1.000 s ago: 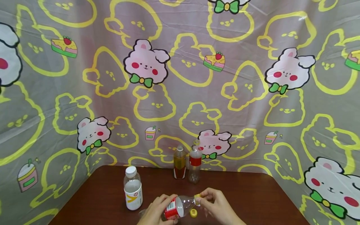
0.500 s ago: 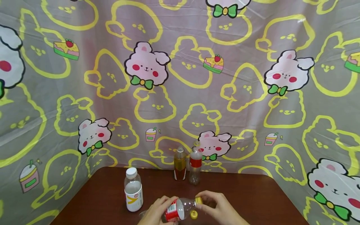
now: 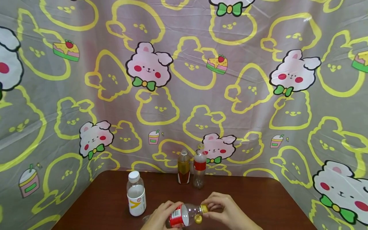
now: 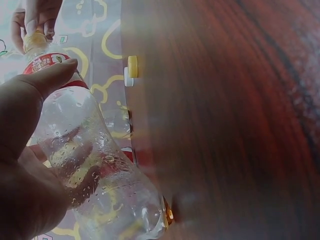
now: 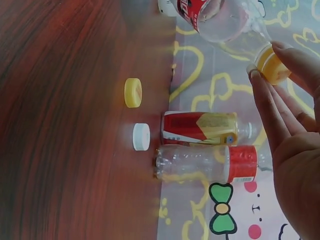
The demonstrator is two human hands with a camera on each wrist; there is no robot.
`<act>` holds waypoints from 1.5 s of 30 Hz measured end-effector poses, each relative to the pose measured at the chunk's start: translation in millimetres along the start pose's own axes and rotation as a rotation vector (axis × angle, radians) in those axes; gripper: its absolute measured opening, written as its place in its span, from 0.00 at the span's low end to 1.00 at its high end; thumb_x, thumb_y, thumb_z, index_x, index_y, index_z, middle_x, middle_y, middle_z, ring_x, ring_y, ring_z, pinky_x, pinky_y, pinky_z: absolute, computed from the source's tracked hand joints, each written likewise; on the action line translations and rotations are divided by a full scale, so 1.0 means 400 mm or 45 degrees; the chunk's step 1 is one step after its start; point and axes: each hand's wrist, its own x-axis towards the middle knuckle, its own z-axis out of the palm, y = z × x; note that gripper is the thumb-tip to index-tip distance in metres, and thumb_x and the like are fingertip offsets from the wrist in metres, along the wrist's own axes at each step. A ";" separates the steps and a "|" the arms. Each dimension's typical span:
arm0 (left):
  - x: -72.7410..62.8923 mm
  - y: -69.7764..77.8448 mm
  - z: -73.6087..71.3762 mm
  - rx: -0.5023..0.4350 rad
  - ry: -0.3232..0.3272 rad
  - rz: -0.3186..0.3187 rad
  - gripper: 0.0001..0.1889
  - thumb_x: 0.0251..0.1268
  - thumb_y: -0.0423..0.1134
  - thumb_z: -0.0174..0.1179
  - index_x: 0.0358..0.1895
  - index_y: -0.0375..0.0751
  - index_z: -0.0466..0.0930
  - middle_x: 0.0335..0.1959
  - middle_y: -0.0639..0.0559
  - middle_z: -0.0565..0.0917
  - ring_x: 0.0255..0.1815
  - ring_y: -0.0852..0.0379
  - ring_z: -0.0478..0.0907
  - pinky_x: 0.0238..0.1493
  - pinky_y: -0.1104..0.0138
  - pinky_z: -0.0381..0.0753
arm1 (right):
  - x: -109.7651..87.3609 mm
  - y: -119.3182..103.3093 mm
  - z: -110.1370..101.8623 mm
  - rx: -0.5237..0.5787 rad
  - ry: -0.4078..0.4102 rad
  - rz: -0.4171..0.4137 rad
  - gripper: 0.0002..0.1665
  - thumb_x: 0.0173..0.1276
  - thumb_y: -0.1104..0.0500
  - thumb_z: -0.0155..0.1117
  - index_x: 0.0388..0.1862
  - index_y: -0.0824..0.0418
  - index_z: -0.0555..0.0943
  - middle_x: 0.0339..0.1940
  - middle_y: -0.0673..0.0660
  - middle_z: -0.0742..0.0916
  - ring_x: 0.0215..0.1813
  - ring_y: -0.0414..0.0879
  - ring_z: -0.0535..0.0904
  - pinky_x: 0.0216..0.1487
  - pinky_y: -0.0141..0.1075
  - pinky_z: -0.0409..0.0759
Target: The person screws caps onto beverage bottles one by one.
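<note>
A clear plastic bottle [image 3: 187, 214] with a red label lies tilted sideways in my left hand [image 3: 161, 217]. The left wrist view shows that hand's thumb [image 4: 55, 77] across the label and water drops inside the bottle. The fingers and thumb of my right hand [image 3: 227, 210] pinch a yellow cap [image 5: 274, 67] at the bottle's neck. A loose yellow cap [image 5: 133, 93] rests on the table close to the bottle, beside a white cap [image 5: 141, 136] in the right wrist view.
Toward the back of the brown table [image 3: 241, 195] stand an amber-looking bottle [image 3: 184, 169] and another red-labelled clear bottle [image 3: 199, 167]. A white-capped bottle [image 3: 136, 195] with a white label stands to the left. Patterned cloth [image 3: 253, 127] surrounds the table on three sides.
The right hand's fingers have shifted around the cap. Bottle neck and cap have moved slightly right and nearer to me; the left hand keeps its hold. The standing bottles stay put.
</note>
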 end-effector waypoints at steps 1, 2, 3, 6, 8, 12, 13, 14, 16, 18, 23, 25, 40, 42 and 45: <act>0.000 0.001 0.000 -0.006 -0.003 -0.008 0.37 0.57 0.57 0.75 0.69 0.53 0.74 0.49 0.58 0.79 0.47 0.64 0.73 0.43 0.64 0.78 | 0.001 0.001 -0.001 0.000 0.004 0.003 0.12 0.69 0.59 0.72 0.51 0.56 0.87 0.40 0.54 0.87 0.41 0.41 0.87 0.41 0.38 0.86; 0.000 0.001 -0.001 -0.015 -0.007 -0.020 0.37 0.56 0.57 0.75 0.69 0.54 0.74 0.49 0.59 0.79 0.47 0.64 0.73 0.43 0.64 0.78 | 0.001 0.002 -0.002 -0.005 0.010 0.004 0.12 0.69 0.59 0.72 0.51 0.56 0.87 0.39 0.54 0.87 0.41 0.41 0.87 0.41 0.38 0.86; 0.001 0.001 -0.001 -0.018 -0.007 -0.022 0.37 0.56 0.57 0.75 0.69 0.54 0.74 0.49 0.59 0.79 0.47 0.64 0.73 0.43 0.64 0.78 | 0.002 0.004 -0.002 -0.011 0.014 -0.003 0.13 0.69 0.59 0.72 0.51 0.57 0.87 0.38 0.55 0.87 0.40 0.40 0.87 0.40 0.38 0.86; 0.001 0.002 -0.002 -0.044 -0.015 -0.042 0.37 0.56 0.58 0.75 0.69 0.53 0.74 0.49 0.60 0.79 0.47 0.64 0.73 0.44 0.64 0.78 | 0.003 0.007 -0.002 -0.017 0.010 -0.037 0.13 0.69 0.59 0.72 0.51 0.58 0.87 0.37 0.55 0.88 0.38 0.39 0.87 0.36 0.37 0.86; 0.001 0.001 -0.003 -0.051 -0.017 -0.042 0.37 0.57 0.57 0.75 0.69 0.53 0.74 0.49 0.59 0.79 0.47 0.64 0.73 0.44 0.64 0.78 | 0.003 0.006 -0.002 -0.016 -0.012 -0.045 0.12 0.70 0.59 0.71 0.51 0.58 0.86 0.37 0.54 0.88 0.36 0.37 0.87 0.33 0.37 0.85; 0.000 0.002 -0.004 -0.050 -0.007 -0.043 0.37 0.56 0.58 0.75 0.69 0.52 0.75 0.48 0.60 0.79 0.47 0.65 0.73 0.44 0.64 0.78 | 0.006 -0.001 -0.003 0.022 -0.072 0.016 0.10 0.73 0.59 0.68 0.50 0.59 0.85 0.33 0.51 0.90 0.29 0.40 0.86 0.29 0.39 0.85; -0.001 0.001 -0.002 -0.036 0.008 -0.032 0.37 0.56 0.57 0.75 0.69 0.52 0.75 0.48 0.60 0.79 0.47 0.65 0.73 0.44 0.64 0.78 | 0.006 -0.003 -0.003 0.033 -0.083 0.039 0.10 0.73 0.59 0.67 0.50 0.60 0.84 0.32 0.50 0.90 0.27 0.42 0.86 0.28 0.39 0.85; -0.001 0.001 -0.001 -0.026 0.021 -0.022 0.37 0.56 0.57 0.75 0.69 0.52 0.75 0.48 0.60 0.79 0.47 0.65 0.73 0.44 0.64 0.78 | 0.006 -0.004 -0.002 0.041 -0.091 0.061 0.10 0.74 0.58 0.66 0.50 0.60 0.84 0.30 0.49 0.89 0.25 0.45 0.86 0.27 0.40 0.84; -0.001 0.000 0.003 0.001 0.051 0.005 0.37 0.56 0.57 0.75 0.69 0.52 0.75 0.47 0.59 0.79 0.46 0.65 0.74 0.43 0.64 0.78 | 0.007 -0.005 -0.001 0.052 -0.092 0.084 0.10 0.74 0.58 0.66 0.50 0.61 0.84 0.30 0.48 0.89 0.23 0.50 0.85 0.25 0.41 0.84; -0.001 -0.001 0.006 0.024 0.076 0.032 0.36 0.56 0.56 0.75 0.68 0.52 0.75 0.47 0.59 0.80 0.46 0.65 0.74 0.42 0.64 0.78 | 0.008 -0.005 0.000 0.061 -0.089 0.104 0.10 0.75 0.58 0.65 0.50 0.61 0.84 0.29 0.48 0.89 0.22 0.51 0.85 0.24 0.42 0.84; -0.002 -0.002 0.009 0.044 0.090 0.057 0.36 0.57 0.56 0.75 0.68 0.51 0.75 0.46 0.58 0.80 0.45 0.65 0.74 0.40 0.65 0.78 | 0.007 -0.005 -0.001 0.090 -0.097 0.146 0.08 0.74 0.59 0.66 0.47 0.62 0.84 0.26 0.56 0.88 0.22 0.42 0.83 0.23 0.41 0.83; -0.001 -0.001 0.010 0.050 0.091 0.062 0.36 0.57 0.56 0.75 0.68 0.50 0.75 0.46 0.57 0.80 0.44 0.65 0.74 0.39 0.66 0.77 | 0.005 -0.004 -0.002 0.101 -0.103 0.165 0.08 0.74 0.59 0.66 0.46 0.62 0.84 0.26 0.56 0.88 0.23 0.38 0.83 0.23 0.42 0.83; -0.001 0.003 0.023 0.084 0.092 0.031 0.36 0.56 0.56 0.75 0.67 0.51 0.76 0.46 0.58 0.79 0.42 0.64 0.72 0.35 0.67 0.74 | -0.004 -0.014 0.000 0.155 -0.098 0.350 0.10 0.75 0.56 0.65 0.41 0.62 0.85 0.25 0.56 0.88 0.21 0.41 0.83 0.25 0.48 0.83; -0.001 0.003 0.024 0.088 0.103 0.038 0.36 0.56 0.56 0.75 0.67 0.51 0.75 0.46 0.58 0.79 0.42 0.64 0.72 0.35 0.67 0.74 | -0.003 -0.015 0.002 0.166 -0.090 0.363 0.11 0.75 0.55 0.65 0.41 0.63 0.85 0.25 0.56 0.88 0.20 0.42 0.83 0.24 0.49 0.83; 0.001 0.006 0.028 0.101 0.129 0.047 0.36 0.56 0.56 0.75 0.68 0.51 0.75 0.46 0.58 0.79 0.42 0.65 0.72 0.35 0.67 0.74 | -0.001 -0.015 0.007 0.182 -0.044 0.406 0.12 0.76 0.55 0.64 0.40 0.63 0.85 0.24 0.56 0.87 0.19 0.43 0.83 0.23 0.50 0.83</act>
